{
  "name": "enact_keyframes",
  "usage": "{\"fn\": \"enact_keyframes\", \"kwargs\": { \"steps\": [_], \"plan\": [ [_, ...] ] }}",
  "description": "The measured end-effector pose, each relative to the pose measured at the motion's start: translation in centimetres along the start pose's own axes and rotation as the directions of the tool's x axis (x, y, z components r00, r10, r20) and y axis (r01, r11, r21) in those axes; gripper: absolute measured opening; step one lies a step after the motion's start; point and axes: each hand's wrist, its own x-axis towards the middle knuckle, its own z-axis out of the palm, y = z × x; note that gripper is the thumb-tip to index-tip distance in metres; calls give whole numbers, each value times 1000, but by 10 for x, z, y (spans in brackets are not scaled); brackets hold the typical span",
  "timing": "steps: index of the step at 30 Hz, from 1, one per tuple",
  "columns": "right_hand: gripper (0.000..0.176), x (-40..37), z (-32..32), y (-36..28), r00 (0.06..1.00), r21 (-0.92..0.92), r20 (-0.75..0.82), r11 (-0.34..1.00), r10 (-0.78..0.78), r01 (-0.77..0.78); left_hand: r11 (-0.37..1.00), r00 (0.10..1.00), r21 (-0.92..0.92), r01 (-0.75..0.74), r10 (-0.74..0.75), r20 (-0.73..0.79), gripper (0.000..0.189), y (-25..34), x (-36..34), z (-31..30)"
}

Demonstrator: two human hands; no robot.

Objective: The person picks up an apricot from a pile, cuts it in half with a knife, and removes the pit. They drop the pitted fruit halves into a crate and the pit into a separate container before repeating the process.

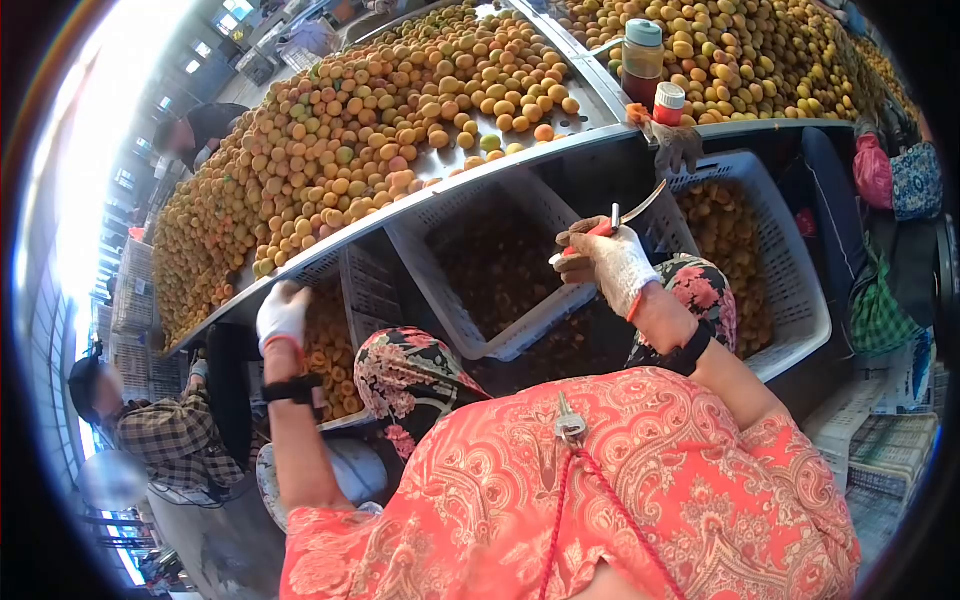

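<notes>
Head view, looking down over the person's own orange patterned top. The left hand (283, 315), in a white glove with a black wristband, rests against the front edge of the metal tabletop (575, 118), back toward the camera and fingers curled; its grip is hidden, so whether it is closed on anything cannot be told. The right hand (612, 263), also in a white glove with dark-stained fingertips, is raised in front of the body, its grip clamped on a knife (622, 213) with a red handle and a thin curved blade pointing up and to the right. The knife is in the air below the tabletop edge, above the middle crate (520, 335). The tabletop carries a deep heap of apricots (380, 120), and a 2nd heap (760, 50) lies beyond a metal divider. On the edge near the knife stand a tall bottle (642, 62) with a green cap and a small bottle (668, 104) with a red cap, with a spare glove (680, 148) hanging just below. 3 white plastic crates sit under the tabletop: the left crate (365, 290) just below the left hand and the right crate (790, 270) both hold fruit. A key (570, 428) hangs on a red cord at the chest. A co-worker (165, 435) in a plaid shirt sits at far left.
</notes>
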Motion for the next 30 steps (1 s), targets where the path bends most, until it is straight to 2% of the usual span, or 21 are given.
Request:
{"fn": "enact_keyframes", "kwargs": {
  "steps": [1,3,4,5,6,8,9,10,11,12,15,16,18,19,21,22,23,25,27,29,30],
  "plan": [
    [18,-2,1,0,1000,9,-11,1000,-1,1,989,999,147,23,-29,43,47,-15,3,-13],
    [19,1,2,4,1000,22,-20,1000,3,-3,895,986,428,127,-66,-155,55,16,0,-40],
    [19,4,2,8,1000,32,-4,999,16,-16,912,974,392,119,-31,-224,57,35,8,-47],
    [20,7,1,11,999,40,13,999,29,-29,934,944,355,27,94,-317,54,48,19,-46],
    [21,11,1,15,999,47,19,998,32,-33,950,927,299,-89,188,-323,49,72,29,-44],
    [21,15,3,16,999,-12,28,999,46,-45,955,928,96,-280,295,-229,40,129,53,-21],
    [21,19,0,18,997,-45,46,997,60,-58,915,897,108,-389,403,-182,38,147,72,0],
    [15,23,-3,21,996,-52,60,996,71,-68,848,845,122,-515,526,-90,38,175,81,17],
    [14,23,-4,22,994,-35,74,997,78,-75,805,808,91,-586,590,-9,37,202,87,38],
    [13,25,-6,20,993,-78,76,993,90,-84,722,725,74,-688,689,22,38,210,105,67],
    [10,31,-7,17,991,-155,52,982,122,-112,731,707,71,-679,625,331,44,253,137,119],
    [11,33,-7,15,987,-158,66,978,145,-133,727,701,62,-684,630,334,44,258,150,134],
    [12,38,-10,16,974,-169,90,967,206,-189,633,674,258,-730,601,431,44,267,167,159],
    [12,40,-9,15,976,-182,86,966,199,-182,635,671,251,-731,601,435,44,270,174,167],
    [12,43,-8,12,965,-139,103,964,241,-226,725,691,221,-653,450,565,52,274,183,180],
    [12,43,-8,10,963,-139,99,962,249,-234,853,737,67,-518,405,540,56,274,190,190],
    [13,43,-6,9,965,-129,94,964,244,-231,854,736,67,-516,402,545,56,274,194,195],
    [14,43,-6,12,967,-117,95,967,238,-226,665,665,287,-690,425,614,52,274,196,196],
    [17,46,-11,22,980,-100,174,991,100,-83,625,684,347,-700,447,576,43,274,193,196],
    [17,47,-17,24,984,-129,176,992,36,-13,680,705,294,-672,465,535,39,267,194,193],
    [17,45,-18,24,983,-160,182,986,-19,48,767,740,161,-622,508,441,37,270,183,179]
  ]
}}
